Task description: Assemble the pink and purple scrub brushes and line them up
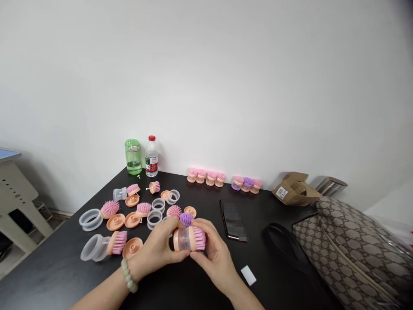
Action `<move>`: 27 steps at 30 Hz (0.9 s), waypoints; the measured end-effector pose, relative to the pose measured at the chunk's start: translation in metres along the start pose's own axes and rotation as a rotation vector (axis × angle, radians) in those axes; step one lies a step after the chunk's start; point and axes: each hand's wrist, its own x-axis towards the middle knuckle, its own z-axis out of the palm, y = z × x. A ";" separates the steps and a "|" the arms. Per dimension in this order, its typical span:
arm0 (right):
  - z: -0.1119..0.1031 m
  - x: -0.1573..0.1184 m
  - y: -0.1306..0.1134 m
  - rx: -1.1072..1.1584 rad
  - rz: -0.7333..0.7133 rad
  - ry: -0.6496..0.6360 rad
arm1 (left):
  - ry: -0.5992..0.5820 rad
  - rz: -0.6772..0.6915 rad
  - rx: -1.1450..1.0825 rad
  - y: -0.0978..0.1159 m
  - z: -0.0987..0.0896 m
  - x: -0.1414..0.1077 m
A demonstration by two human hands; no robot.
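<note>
Our firm two-handed grip
Our left hand (158, 245) and right hand (214, 254) clamp the pink-bristled brush (199, 238) together, steadying its clear plastic cup (183, 239) between them.

Pink bristles and a peach rim on the clear round plastic scrubbing brush (189, 239); violet bristles on the round purple brush (186, 219); flat peach plastic discs (115, 222); pale green beads on the bead bracelet (128, 275); brown geometric lattice on the beige handbag (348, 254).
</note>
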 end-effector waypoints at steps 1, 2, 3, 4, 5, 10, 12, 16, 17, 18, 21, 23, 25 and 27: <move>0.000 -0.001 0.002 0.029 0.028 0.013 | 0.014 -0.005 0.007 0.000 0.000 0.000; 0.001 -0.001 0.004 0.061 0.064 0.033 | 0.029 0.001 0.019 0.000 0.000 -0.001; 0.001 -0.001 0.007 0.089 0.103 0.048 | 0.039 0.016 0.034 0.000 0.001 -0.001; 0.001 0.000 0.008 0.103 0.142 0.051 | 0.042 0.039 0.047 0.000 0.002 -0.001; 0.001 0.001 0.009 0.104 0.174 0.045 | 0.041 0.064 0.058 -0.001 0.003 -0.001; 0.000 0.003 0.004 0.117 0.169 0.006 | 0.036 0.098 0.090 -0.003 0.005 -0.001; 0.000 0.002 0.004 0.156 0.143 0.023 | 0.039 0.083 0.098 -0.003 0.005 -0.001; 0.000 0.000 0.008 0.126 0.250 0.059 | 0.014 0.121 0.119 0.000 0.005 -0.002; 0.000 0.000 0.008 0.110 0.266 0.054 | 0.009 0.119 0.124 0.001 0.005 -0.002; -0.001 0.000 0.007 0.101 0.263 0.044 | 0.006 0.107 0.124 0.002 0.004 -0.002; -0.002 0.001 0.004 0.130 0.212 0.010 | 0.014 0.056 0.096 0.002 0.004 -0.002; -0.002 0.002 0.004 0.132 0.239 0.013 | 0.009 0.045 0.075 0.003 0.004 -0.002; -0.003 0.002 0.005 0.098 0.293 0.022 | -0.010 0.023 0.061 0.004 0.004 -0.002; -0.003 0.002 0.007 0.077 0.309 0.015 | -0.027 -0.027 0.032 0.006 0.003 -0.001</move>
